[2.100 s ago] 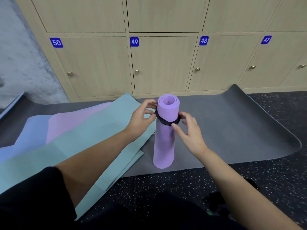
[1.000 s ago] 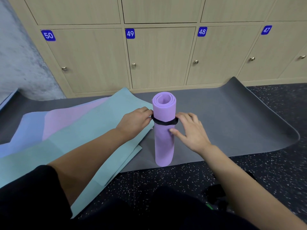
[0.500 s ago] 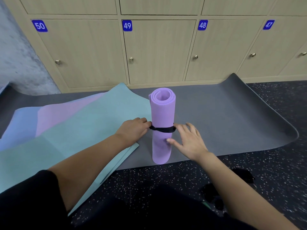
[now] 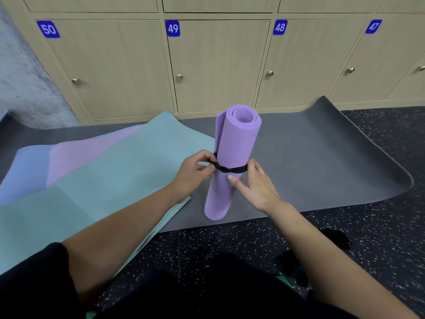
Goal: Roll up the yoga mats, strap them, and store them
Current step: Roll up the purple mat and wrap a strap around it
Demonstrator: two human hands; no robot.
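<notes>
One rolled purple mat (image 4: 234, 143) upright on one grey mat (image 4: 322, 157); one black strap (image 4: 231, 169) round middle. Left hand (image 4: 193, 174) pinches strap; right hand (image 4: 257, 187) spread, touching roll. Teal mat (image 4: 103, 192) left.

Beige wood lockers (image 4: 110, 65) are running across the back, w/ a 2nd row starting above. Blue labels are showing white nos.: 50 (image 4: 48, 29), 49 (image 4: 173, 28), 48 (image 4: 280, 27), 47 (image 4: 373, 26), each sitting at a door's top-left corner. A round metal knob (image 4: 179, 77) is sticking out near the left edge of each door, below mid-height; one more knob (image 4: 421, 68) is peeking in at the far R edge. A rough grey concrete wall (image 4: 20, 88) is filling the left side beside locker 50. Dark floor (image 4: 379, 226) w/ white specks is covering the front & R. A black lump (image 4: 337, 240) is lying on it, lower R; can't tell what it is. A green scrap (image 4: 284, 280) is showing nearby.
</notes>
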